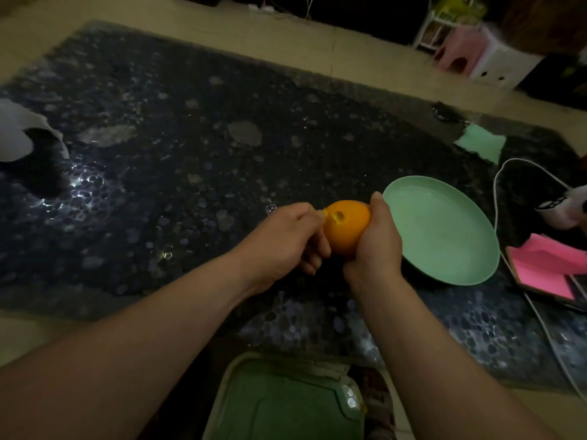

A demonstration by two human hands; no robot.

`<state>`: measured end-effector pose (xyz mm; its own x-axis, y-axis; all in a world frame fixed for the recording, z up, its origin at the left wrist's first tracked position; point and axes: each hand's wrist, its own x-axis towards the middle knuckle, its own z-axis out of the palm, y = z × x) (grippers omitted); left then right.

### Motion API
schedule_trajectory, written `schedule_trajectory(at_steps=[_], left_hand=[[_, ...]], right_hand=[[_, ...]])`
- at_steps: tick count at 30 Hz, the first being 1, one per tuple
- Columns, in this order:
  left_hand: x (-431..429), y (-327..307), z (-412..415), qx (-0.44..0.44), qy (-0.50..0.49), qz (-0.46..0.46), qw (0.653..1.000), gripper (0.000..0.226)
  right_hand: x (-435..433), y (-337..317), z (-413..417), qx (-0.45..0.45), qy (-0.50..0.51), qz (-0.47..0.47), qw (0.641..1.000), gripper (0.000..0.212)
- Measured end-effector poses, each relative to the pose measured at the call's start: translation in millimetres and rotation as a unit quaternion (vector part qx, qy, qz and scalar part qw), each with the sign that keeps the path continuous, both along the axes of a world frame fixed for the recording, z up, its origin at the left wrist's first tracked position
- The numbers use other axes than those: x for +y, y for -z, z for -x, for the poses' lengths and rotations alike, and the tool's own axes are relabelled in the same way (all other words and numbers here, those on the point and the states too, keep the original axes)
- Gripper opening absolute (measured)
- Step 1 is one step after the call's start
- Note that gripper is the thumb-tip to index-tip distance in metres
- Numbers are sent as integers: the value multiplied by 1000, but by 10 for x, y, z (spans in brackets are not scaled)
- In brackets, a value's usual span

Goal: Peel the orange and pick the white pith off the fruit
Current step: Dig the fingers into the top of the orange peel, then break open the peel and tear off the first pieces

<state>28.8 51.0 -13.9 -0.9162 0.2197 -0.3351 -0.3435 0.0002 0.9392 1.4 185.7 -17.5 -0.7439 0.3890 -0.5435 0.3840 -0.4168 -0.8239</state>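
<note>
Head view, looking down over both bare forearms: the orange [347, 230] is held up between the two hands above a dark, glossy table [190, 154] patterned like pebbles, just left of a pale green plate [444, 230]. The right hand [376, 249] wraps round the fruit's right side, its thumb standing up over the top, so the grip is firm. The left hand [282, 239] is curled tight against the fruit's left end; its thumb and forefinger seem to pinch a small pale scrap of peel, though blur makes the exact hold hard to judge. A small round pit shows in the rind near the top, and the skin otherwise looks whole and bright. Beyond the plate lies a mint green cloth [481, 144], and a white cable [495, 198] loops along the table's right edge past a pink pad [546, 265]. Something white and crumpled [16, 131] sits at the far left. Below the arms, close to the person, is a green container with a pale rim [286, 401]. A pink stool [460, 49] and a white stool [498, 65] stand on the floor at the back. The room is dim and any lettering is too blurred to read.
</note>
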Motion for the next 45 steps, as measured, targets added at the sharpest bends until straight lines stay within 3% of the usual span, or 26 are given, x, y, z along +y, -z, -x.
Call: schedule_trajectory(at_steps=[3, 6, 17, 20, 23, 25, 28, 31, 33, 37, 40, 42, 45], left_hand=[[-71, 91, 40, 42, 14, 159, 986, 33], [-135, 188, 63, 100, 47, 315, 943, 31], [-366, 203, 141, 150, 84, 414, 894, 24], [-356, 181, 124, 150, 97, 431, 884, 8], [-337, 165, 105, 136, 69, 421, 894, 8], [-341, 157, 79, 133, 36, 413, 900, 33], [-292, 89, 10, 173, 37, 401, 899, 35], [-189, 0, -107, 101, 41, 244, 964, 39], [-140, -12, -181, 51, 54, 167, 983, 56], [-249, 12, -206, 72, 13, 134, 988, 70], [-373, -4, -203, 67, -21, 85, 994, 77], [-430, -15, -212, 54, -42, 51, 996, 72], [-456, -49, -231, 37, -66, -21, 997, 62]], right_hand=[[31, 17, 26, -10, 6, 18, 1000, 29], [41, 48, 33, -29, 0, 29, 999, 29], [151, 134, 50, -48, -17, 11, 999, 38], [136, 156, 50, -50, -19, 16, 998, 37], [111, 143, 33, -48, -19, 27, 998, 39], [93, 123, 5, -43, -26, 45, 998, 41], [31, 114, -28, -13, -63, 75, 995, 40], [-71, 129, -65, 8, -93, 114, 989, 56], [-125, 135, -105, 14, -102, 110, 988, 64], [-156, 55, -249, 43, -174, 61, 982, 48], [-93, -17, -282, 87, -260, -36, 961, 39], [-57, -79, -292, 103, -283, -98, 948, 37], [-22, -165, -331, 107, -315, -115, 936, 34]])
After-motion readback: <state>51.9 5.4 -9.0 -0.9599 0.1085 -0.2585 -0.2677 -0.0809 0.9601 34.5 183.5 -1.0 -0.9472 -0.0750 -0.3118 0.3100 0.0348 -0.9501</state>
